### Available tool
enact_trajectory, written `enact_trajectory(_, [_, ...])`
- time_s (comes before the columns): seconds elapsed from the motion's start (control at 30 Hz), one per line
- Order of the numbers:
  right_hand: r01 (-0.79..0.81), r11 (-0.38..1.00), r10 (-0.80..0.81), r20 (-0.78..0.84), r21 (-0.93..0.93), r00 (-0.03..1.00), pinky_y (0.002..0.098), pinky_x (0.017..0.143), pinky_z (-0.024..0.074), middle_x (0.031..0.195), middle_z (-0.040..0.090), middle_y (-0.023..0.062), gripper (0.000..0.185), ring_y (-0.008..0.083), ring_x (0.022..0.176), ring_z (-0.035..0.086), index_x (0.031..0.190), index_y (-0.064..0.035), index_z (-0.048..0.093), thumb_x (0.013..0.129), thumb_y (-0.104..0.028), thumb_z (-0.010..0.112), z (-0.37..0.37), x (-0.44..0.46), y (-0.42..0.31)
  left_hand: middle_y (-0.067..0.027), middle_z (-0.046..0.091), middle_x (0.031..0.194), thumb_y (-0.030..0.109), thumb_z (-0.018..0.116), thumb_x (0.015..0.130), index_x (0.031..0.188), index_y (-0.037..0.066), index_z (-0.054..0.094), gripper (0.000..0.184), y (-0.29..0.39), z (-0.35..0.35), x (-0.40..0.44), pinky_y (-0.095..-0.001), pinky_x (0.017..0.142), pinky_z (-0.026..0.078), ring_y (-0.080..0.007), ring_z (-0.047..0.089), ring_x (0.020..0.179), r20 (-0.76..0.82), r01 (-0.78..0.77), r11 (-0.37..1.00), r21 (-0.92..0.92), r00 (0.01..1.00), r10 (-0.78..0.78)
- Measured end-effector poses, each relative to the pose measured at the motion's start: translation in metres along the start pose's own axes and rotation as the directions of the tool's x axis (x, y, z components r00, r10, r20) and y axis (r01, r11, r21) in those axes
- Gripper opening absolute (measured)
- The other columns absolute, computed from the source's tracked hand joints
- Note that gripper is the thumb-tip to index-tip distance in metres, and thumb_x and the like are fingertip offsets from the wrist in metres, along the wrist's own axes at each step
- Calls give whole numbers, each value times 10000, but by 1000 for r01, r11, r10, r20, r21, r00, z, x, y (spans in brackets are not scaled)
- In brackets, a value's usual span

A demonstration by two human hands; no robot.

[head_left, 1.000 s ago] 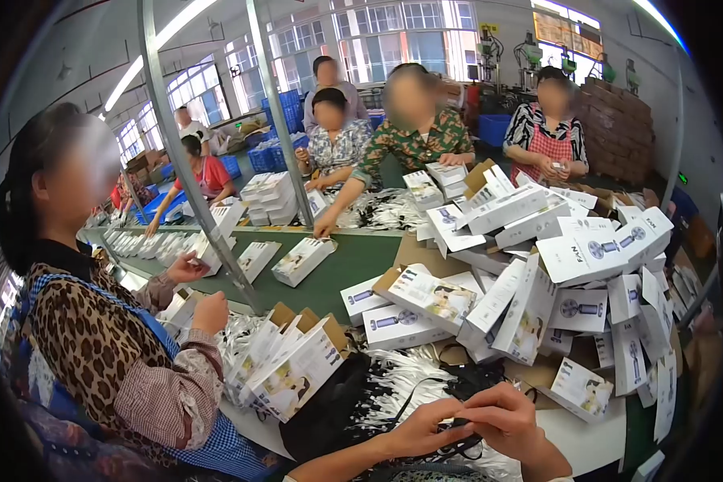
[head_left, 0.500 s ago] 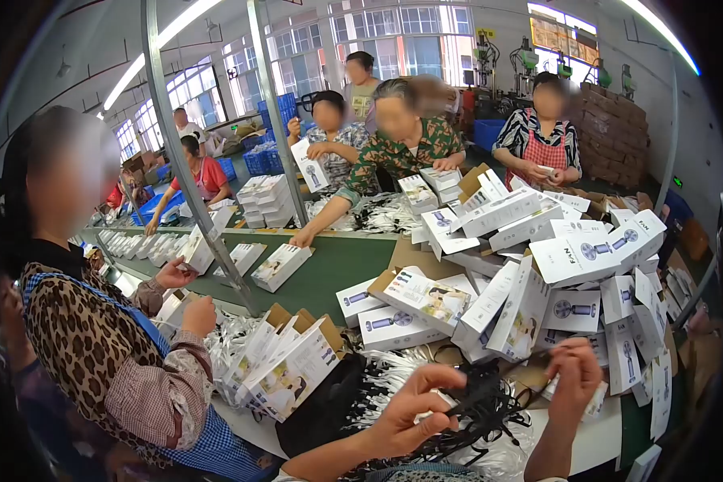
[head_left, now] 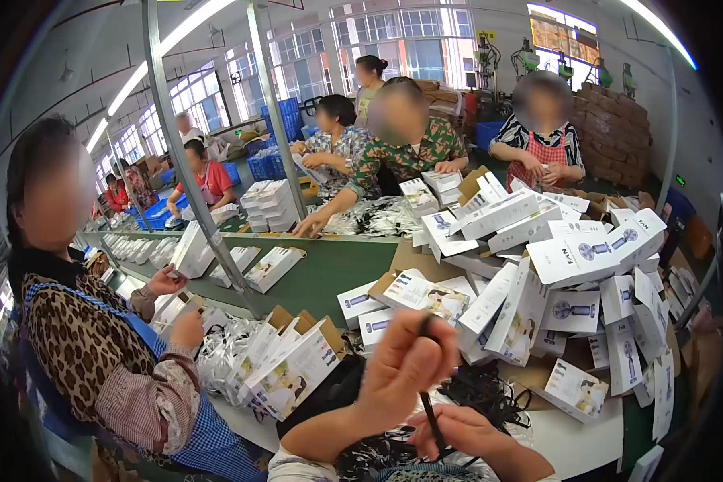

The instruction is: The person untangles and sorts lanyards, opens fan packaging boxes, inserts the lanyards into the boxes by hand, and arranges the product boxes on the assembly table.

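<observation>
My left hand is raised over the near table edge, its fingers closed on a black strap. Lower and to the right, my right hand has its fingers bent around the strap's lower part. Beneath and behind my hands lie a tangle of black straps and white cords in clear bags. Several open white boxes lean together left of my left hand. Beyond my hands rises a large heap of white fan boxes.
A green conveyor carrying white boxes crosses behind. Metal posts rise along it. A co-worker in leopard print stands at the left, holding a box. Other co-workers are at the far side, one in a camouflage shirt.
My left hand has risen with the black strap, while my right hand has come down and left towards it. The camouflage-shirted co-worker's hand has let go of a box on the conveyor.
</observation>
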State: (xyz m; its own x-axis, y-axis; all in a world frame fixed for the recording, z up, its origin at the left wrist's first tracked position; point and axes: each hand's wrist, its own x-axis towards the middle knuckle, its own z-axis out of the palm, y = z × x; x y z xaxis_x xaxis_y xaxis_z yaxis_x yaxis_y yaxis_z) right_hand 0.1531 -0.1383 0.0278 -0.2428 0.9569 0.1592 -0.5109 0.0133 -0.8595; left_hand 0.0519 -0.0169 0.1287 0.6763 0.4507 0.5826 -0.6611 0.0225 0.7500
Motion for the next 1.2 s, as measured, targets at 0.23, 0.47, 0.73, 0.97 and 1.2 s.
enact_trajectory(0.23, [158, 507, -227, 45, -848, 973, 324, 667, 456, 792, 556, 90, 96, 251, 725, 538, 817, -47, 618, 795, -120, 676, 19, 1, -27, -3, 563, 1027, 398, 377, 973, 1185, 19, 479, 446, -77, -71, 2, -193, 621, 361, -59, 395, 666, 16, 212, 888, 408, 971, -240])
enact_trajectory(0.47, [48, 103, -539, -15, -994, 842, 305, 628, 460, 812, 597, 44, 182, 224, 722, 562, 745, -71, 644, 611, -78, 767, 2, -6, -50, -93, 593, 1064, 738, 224, 829, 1202, -26, 499, 893, -122, -64, -96, -269, 904, 400, -155, 541, 992, 707, 841, 508, -185, 473, -526])
enact_trajectory(0.73, [-245, 424, -444, -436, -872, 783, 303, 556, 445, 727, 556, 77, 129, 197, 640, 551, 776, -10, 602, 709, -77, 689, -20, -12, -11, -47, 583, 775, 275, 523, 915, 870, -1, 591, 287, -98, -59, -77, -244, 702, 387, -95, 498, 741, -60, 355, 906, 229, 934, -351])
enact_trajectory(0.97, [-42, 993, -20, -490, -114, 872, 277, 765, 511, 829, 598, 49, 160, 124, 828, 606, 930, -3, 540, 839, -82, 646, -30, 1, 63, -74, 520, 694, 331, 472, 935, 725, 9, 501, 386, -106, -54, -86, -223, 571, 407, -115, 483, 595, 77, 519, 713, -472, 830, -553])
enact_trajectory(1.2, [-125, 941, -68, -537, -314, 841, 271, 775, 502, 901, 604, 68, 187, 130, 848, 601, 965, 6, 539, 816, -10, 650, -33, -3, 65, 30, 448, 671, 253, 464, 959, 891, 70, 482, 196, -105, -33, -90, -175, 447, 302, -29, 365, 511, -127, 470, 874, -122, 866, -483])
